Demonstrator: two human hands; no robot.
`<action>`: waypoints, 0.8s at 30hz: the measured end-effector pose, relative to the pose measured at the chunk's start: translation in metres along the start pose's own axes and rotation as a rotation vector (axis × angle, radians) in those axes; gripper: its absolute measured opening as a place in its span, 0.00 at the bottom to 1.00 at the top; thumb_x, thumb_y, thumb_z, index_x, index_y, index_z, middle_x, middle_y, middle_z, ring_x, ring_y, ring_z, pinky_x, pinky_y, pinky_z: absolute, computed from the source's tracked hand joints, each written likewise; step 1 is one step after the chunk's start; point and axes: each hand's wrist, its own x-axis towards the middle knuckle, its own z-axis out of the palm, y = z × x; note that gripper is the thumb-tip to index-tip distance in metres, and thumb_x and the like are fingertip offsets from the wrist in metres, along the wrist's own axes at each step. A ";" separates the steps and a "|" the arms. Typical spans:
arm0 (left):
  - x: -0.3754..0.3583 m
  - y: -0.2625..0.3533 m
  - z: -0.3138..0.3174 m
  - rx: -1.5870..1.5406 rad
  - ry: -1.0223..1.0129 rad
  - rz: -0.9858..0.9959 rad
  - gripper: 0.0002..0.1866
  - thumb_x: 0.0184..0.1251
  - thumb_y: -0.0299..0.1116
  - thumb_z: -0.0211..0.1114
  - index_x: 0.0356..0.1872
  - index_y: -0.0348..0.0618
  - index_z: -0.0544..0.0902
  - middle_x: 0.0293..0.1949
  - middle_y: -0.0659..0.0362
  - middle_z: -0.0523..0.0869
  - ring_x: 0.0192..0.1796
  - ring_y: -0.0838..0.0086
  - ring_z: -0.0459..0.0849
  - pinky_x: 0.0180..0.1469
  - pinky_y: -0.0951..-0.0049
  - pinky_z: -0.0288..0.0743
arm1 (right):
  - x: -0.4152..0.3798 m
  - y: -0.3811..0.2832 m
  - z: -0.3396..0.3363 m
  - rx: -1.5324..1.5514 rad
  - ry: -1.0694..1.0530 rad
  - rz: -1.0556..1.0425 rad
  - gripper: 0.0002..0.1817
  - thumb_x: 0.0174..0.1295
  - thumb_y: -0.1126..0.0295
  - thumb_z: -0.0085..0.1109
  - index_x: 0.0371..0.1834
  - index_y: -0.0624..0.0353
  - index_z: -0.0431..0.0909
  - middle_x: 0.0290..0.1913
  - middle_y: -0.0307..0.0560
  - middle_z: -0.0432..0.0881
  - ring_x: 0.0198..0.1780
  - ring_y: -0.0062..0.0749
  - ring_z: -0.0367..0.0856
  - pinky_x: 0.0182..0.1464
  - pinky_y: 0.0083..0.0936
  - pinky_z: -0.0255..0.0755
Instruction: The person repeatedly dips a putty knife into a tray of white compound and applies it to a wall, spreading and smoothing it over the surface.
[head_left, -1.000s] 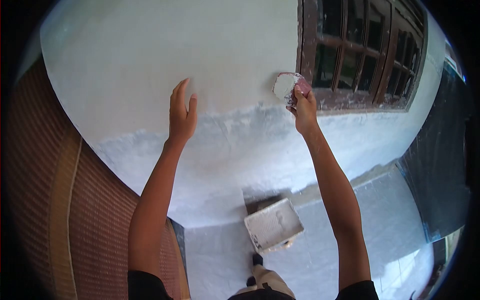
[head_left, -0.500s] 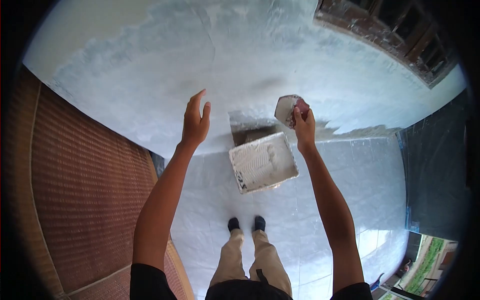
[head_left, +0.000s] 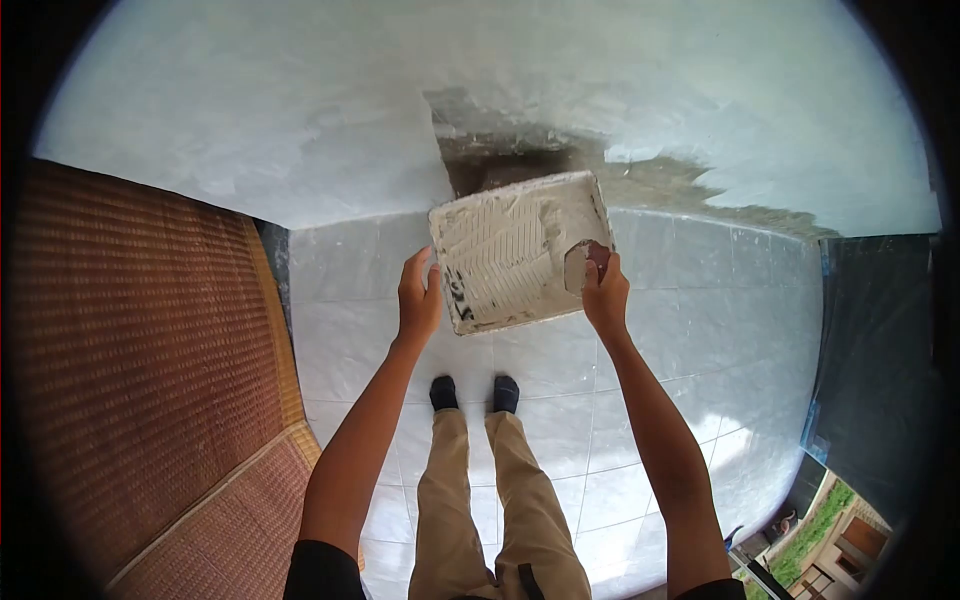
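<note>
Whereas a second ago both hands were raised to the wall, we now see the right hand [head_left: 604, 293] gripping the sanding block [head_left: 582, 264] over the paint tray [head_left: 515, 250]. Left hand [head_left: 418, 298], fingers loosely open, hangs beside the tray's near edge.

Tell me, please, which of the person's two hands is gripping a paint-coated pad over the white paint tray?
The right hand. It grips the maroon, white-smeared sanding pad at the ribbed white paint tray, whereas the left hand is empty, fingers open beside the tray's opposite edge.
</note>
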 end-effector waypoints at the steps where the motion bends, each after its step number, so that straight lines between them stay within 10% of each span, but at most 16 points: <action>1: -0.007 -0.015 0.008 0.021 -0.016 -0.026 0.20 0.76 0.33 0.53 0.65 0.37 0.72 0.61 0.46 0.76 0.64 0.56 0.76 0.66 0.61 0.68 | -0.004 0.006 0.007 -0.037 -0.012 -0.033 0.13 0.68 0.71 0.53 0.50 0.67 0.68 0.38 0.70 0.81 0.40 0.68 0.81 0.41 0.53 0.72; 24: -0.041 -0.096 0.065 -0.158 -0.064 -0.333 0.30 0.77 0.39 0.53 0.71 0.27 0.63 0.65 0.37 0.73 0.67 0.51 0.73 0.69 0.61 0.65 | -0.031 0.035 0.079 -0.057 -0.110 -0.030 0.09 0.71 0.77 0.45 0.50 0.72 0.63 0.54 0.72 0.79 0.51 0.66 0.80 0.51 0.51 0.74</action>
